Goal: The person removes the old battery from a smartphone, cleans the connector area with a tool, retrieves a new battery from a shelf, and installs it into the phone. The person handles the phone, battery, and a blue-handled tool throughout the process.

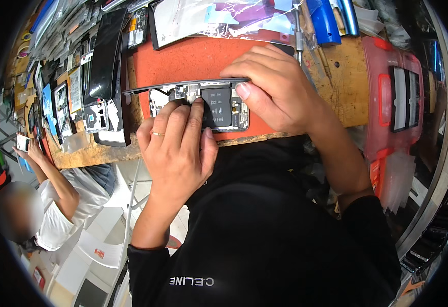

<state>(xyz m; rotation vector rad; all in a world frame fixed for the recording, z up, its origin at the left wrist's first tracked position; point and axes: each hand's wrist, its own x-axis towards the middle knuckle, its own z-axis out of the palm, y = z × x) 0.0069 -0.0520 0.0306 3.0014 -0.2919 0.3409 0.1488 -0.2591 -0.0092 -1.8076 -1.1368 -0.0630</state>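
An opened smartphone (239,118) lies on the orange-red mat, its black battery (216,107) and metal-covered inner parts showing. Along its far side a thin dark panel, apparently the phone screen (203,82), stands raised nearly edge-on. My right hand (280,87) holds this panel at its right end, thumb on the near side and fingers behind. From the near left, my left hand (178,138) reaches over the phone. Its fingertips press on the inner parts left of the battery, while the thumb rests by the near edge. These fingers hide much of the phone's left half.
The mat (167,64) covers part of a worn wooden bench (346,97). Phone parts and a black panel (107,56) crowd the left. Plastic-wrapped sheets (224,20), screwdrivers (299,41) and a blue cylinder (326,23) lie beyond; a pink case (375,97) is right. Another person (70,199) sits left.
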